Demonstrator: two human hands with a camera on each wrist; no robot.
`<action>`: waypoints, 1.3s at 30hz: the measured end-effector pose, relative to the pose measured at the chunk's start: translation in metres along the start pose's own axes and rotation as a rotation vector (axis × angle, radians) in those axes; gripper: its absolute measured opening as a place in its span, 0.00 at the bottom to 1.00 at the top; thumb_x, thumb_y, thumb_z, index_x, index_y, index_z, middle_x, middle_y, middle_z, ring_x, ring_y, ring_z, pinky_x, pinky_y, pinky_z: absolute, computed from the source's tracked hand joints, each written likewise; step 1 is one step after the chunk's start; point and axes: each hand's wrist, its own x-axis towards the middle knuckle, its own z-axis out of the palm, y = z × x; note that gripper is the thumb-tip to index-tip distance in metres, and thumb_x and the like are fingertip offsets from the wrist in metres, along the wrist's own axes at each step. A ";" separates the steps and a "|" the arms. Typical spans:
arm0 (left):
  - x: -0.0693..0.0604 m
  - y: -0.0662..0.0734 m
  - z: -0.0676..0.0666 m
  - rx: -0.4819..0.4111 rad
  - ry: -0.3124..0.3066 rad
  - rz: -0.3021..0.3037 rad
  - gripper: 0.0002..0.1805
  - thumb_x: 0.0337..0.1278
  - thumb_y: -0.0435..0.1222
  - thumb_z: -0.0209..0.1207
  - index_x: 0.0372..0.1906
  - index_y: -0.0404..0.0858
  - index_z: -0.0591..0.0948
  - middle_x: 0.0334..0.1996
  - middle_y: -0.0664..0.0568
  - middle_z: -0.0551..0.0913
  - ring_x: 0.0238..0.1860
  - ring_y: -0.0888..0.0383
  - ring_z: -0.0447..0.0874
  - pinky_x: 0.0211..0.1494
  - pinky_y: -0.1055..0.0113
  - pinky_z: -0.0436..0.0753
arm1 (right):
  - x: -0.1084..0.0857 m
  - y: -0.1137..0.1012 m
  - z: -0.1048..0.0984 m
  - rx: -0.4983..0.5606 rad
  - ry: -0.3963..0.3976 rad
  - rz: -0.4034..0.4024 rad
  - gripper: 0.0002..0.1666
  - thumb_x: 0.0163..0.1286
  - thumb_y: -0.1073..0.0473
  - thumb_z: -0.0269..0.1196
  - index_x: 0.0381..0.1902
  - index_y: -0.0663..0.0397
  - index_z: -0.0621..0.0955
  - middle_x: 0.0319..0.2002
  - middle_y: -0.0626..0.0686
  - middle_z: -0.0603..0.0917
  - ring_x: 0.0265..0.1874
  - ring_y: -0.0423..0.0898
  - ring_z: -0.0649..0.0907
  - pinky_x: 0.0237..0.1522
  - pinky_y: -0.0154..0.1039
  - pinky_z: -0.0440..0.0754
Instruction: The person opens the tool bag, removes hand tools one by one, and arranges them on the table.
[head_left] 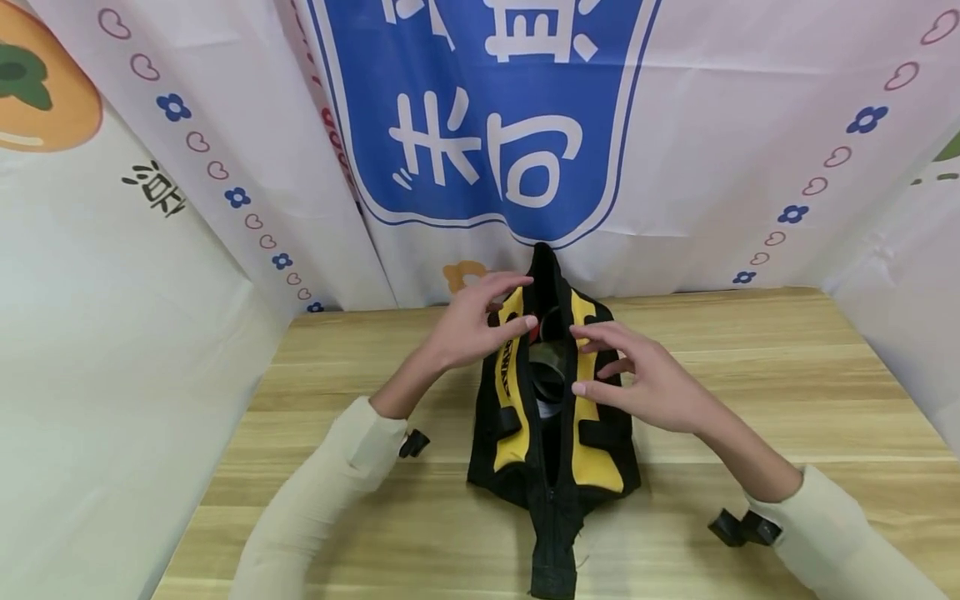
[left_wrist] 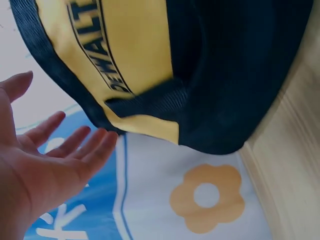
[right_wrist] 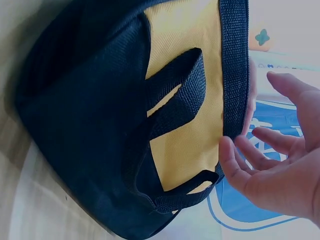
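A black and yellow tool bag (head_left: 598, 468) stands on the table with its zipped top parted lengthwise. Inside it, a dark rounded item (head_left: 549, 363) and a small red spot show; the rest is in shadow. My left hand (head_left: 474, 323) is at the bag's left rim, its fingers loosely extended. At the opposite rim, my right hand (head_left: 648, 375) has fingers spread and slightly bent, fingertips at the edge. Lettering on the yellow panel (left_wrist: 135, 45) appears in the left wrist view. From the right wrist, black webbing handles (right_wrist: 185, 107) hang on the bag's side. Neither hand grips anything.
The wood-grain table (head_left: 750, 375) extends on both sides of the bag. A printed white cloth (head_left: 697, 167) with a blue badge hangs right behind it. The bag's zipper tail (head_left: 553, 550) reaches toward the front. Small black devices (head_left: 742, 528) sit at both cuffs.
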 end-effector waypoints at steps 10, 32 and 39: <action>-0.033 0.024 0.013 0.103 -0.019 -0.082 0.35 0.70 0.51 0.67 0.77 0.45 0.75 0.80 0.44 0.70 0.78 0.41 0.71 0.79 0.38 0.75 | 0.011 -0.009 0.006 -0.110 0.013 0.019 0.49 0.72 0.48 0.74 0.84 0.50 0.66 0.81 0.59 0.66 0.69 0.61 0.80 0.67 0.62 0.85; -0.053 0.023 0.001 0.127 -0.035 -0.144 0.25 0.66 0.41 0.68 0.66 0.38 0.84 0.66 0.44 0.84 0.63 0.46 0.85 0.67 0.49 0.87 | -0.007 -0.013 -0.009 -0.184 -0.016 0.177 0.45 0.71 0.60 0.69 0.83 0.56 0.65 0.77 0.65 0.71 0.58 0.62 0.88 0.51 0.51 0.93; -0.069 0.018 -0.009 0.114 -0.022 -0.203 0.28 0.64 0.36 0.71 0.68 0.36 0.82 0.67 0.43 0.84 0.59 0.45 0.88 0.65 0.49 0.89 | -0.020 -0.008 -0.019 -0.133 -0.017 0.213 0.49 0.67 0.66 0.68 0.84 0.55 0.64 0.80 0.66 0.68 0.56 0.63 0.90 0.43 0.40 0.93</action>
